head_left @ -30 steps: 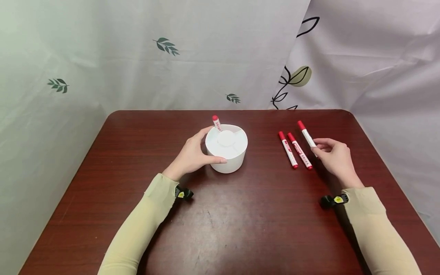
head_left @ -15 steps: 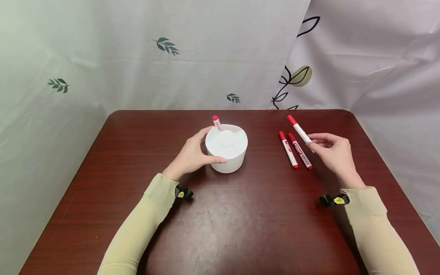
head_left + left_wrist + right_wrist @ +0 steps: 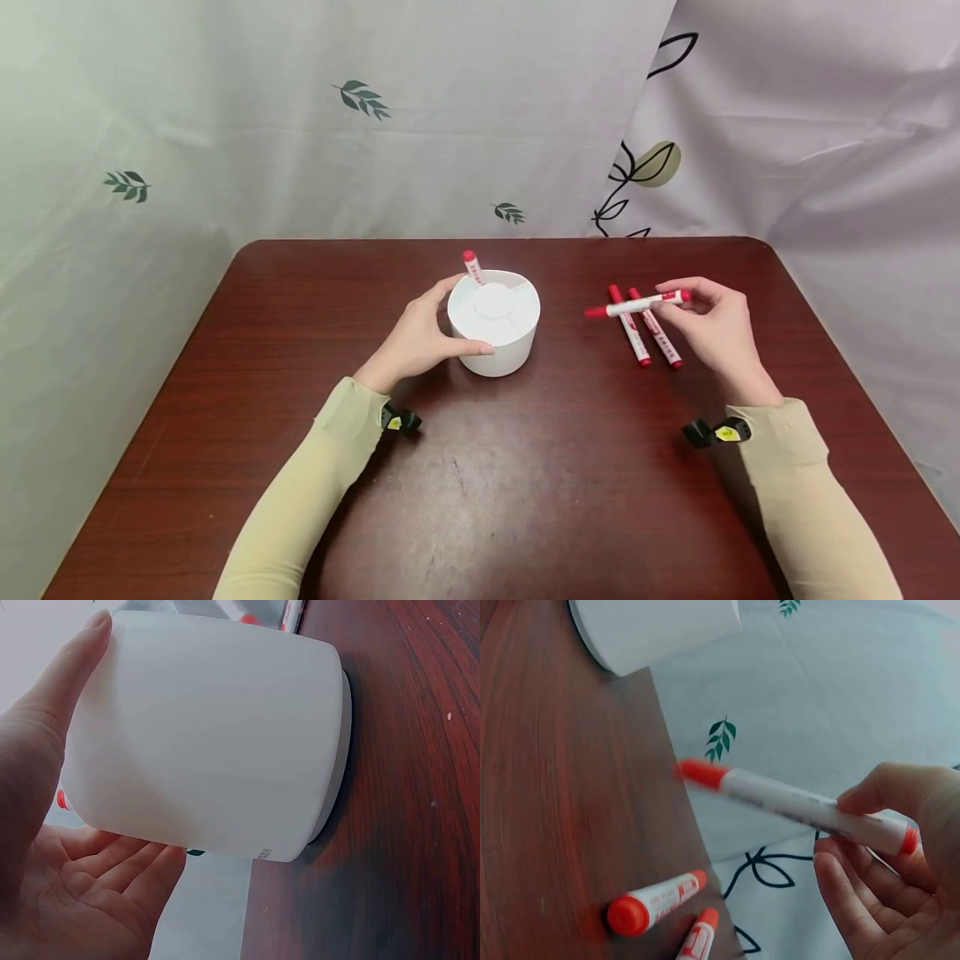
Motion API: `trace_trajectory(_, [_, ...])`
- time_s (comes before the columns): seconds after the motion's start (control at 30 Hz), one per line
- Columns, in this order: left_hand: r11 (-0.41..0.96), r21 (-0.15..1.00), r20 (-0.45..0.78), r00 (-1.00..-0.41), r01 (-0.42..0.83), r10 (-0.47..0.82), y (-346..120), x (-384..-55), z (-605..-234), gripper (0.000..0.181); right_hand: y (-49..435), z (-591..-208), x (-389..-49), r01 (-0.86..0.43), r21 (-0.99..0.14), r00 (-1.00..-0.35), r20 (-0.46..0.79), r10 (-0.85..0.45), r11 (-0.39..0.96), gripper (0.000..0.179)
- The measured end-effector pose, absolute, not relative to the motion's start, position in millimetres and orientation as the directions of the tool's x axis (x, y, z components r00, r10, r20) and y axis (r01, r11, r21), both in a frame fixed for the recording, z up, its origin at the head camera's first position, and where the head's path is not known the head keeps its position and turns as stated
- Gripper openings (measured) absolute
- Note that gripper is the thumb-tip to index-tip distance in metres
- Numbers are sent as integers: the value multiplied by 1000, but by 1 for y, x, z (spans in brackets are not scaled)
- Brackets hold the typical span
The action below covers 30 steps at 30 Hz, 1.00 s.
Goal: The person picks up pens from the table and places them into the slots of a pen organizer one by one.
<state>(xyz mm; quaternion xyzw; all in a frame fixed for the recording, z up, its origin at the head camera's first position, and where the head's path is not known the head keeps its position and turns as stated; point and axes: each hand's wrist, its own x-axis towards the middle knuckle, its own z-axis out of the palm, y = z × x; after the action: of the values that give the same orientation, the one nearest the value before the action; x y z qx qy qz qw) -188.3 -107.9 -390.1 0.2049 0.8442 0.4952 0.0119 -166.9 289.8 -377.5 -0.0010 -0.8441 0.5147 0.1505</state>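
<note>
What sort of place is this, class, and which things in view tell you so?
Probably a small indoor filming spot, though the wider room is hidden. Leaf-printed cloth hangs behind and beside the dark table, and the black wrist cameras suggest a staged recording.

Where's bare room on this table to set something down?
The table is bare between the sleeves, nearer than the white container, and from the left hand to its left edge. It's crowded at right: the right hand holds one marker above two lying markers.
</note>
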Motion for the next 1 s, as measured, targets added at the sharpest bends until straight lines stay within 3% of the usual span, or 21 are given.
trace_trajectory(0.3, [436,838,171,-918,327,358,-109,-190,-390,102,272,-360,-175,-288,-917,-927,339,159,276,29])
trace_trajectory(0.57, [440,840,162,-920,318,357,-108,-189,-390,102,257,-334,-175,-425,-905,-887,419,191,14,30])
trace_trajectory(1.0, [434,841,166,-917,324,363,-109,-189,-389,101,233,-302,-164,-495,-863,-862,472,183,-105,32])
